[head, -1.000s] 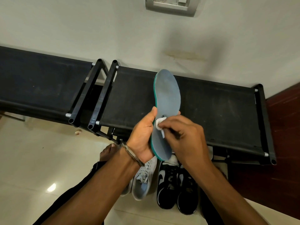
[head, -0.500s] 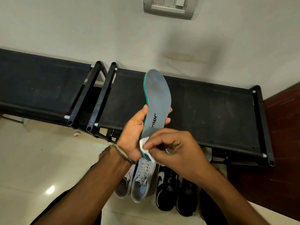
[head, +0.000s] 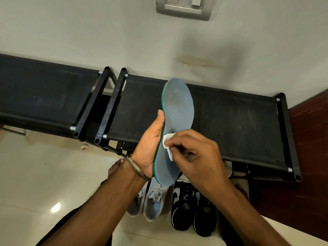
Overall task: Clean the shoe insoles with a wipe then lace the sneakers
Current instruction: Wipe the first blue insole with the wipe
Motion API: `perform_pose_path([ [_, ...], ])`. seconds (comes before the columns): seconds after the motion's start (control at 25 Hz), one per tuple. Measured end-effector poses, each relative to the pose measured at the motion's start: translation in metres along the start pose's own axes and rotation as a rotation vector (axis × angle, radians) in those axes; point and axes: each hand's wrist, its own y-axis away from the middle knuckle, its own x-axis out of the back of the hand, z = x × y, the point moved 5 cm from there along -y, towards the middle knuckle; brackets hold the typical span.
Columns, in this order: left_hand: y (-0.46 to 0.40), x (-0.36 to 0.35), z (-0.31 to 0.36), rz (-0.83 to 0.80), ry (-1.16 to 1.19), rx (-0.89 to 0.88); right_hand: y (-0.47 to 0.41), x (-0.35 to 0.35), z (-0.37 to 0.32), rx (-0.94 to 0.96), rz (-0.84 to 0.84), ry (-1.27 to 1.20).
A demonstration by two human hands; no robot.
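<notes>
Insole (head: pixel 177 110), grey-blue on its upper face with a green edge, held upright in front of the person at the centre of the view, toe end up and heel end down. Left hand (head: pixel 150 148) grips it from the left side, thumb lying along the green edge and the palm behind the lower half. Right hand (head: pixel 193 153) pinches a small white wipe (head: pixel 167 143) between curled fingers and thumb, pressing it against the middle of the insole's face. A small dark printed mark shows on the insole just above the wipe; it is mostly covered and cannot be read. A metal bangle (head: pixel 138 170) circles the left wrist.

Below the hands, on the pale tiled floor (head: pixel 35 174), stand a pair of light grey lace-up sneakers (head: pixel 152 201) and, just to their right, a pair of black sneakers (head: pixel 193 210) with white side logos shaped like a swoosh; no brand lettering is legible. A bare foot (head: pixel 115 168) shows left of the grey pair.

Behind the insole, two black fabric-topped shoe racks (head: pixel 230 125) stand side by side against a white wall (head: pixel 88 32). A grey switch plate (head: pixel 183 8) is mounted on the wall at the top edge. Dark reddish wood (head: pixel 312 148) fills the right side.
</notes>
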Motion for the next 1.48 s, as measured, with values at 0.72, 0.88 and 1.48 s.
perform_pose_path([
  [0.72,0.0,0.002,-0.017,0.042,0.021,0.034,-0.011,0.021,0.026,-0.108,0.313,0.191],
  [0.88,0.0,0.003,-0.01,0.031,0.068,0.04,-0.003,-0.006,-0.003,0.007,0.147,0.131],
  [1.48,-0.002,0.0,-0.025,0.052,-0.024,0.083,-0.01,0.034,0.037,-0.192,0.34,0.133],
])
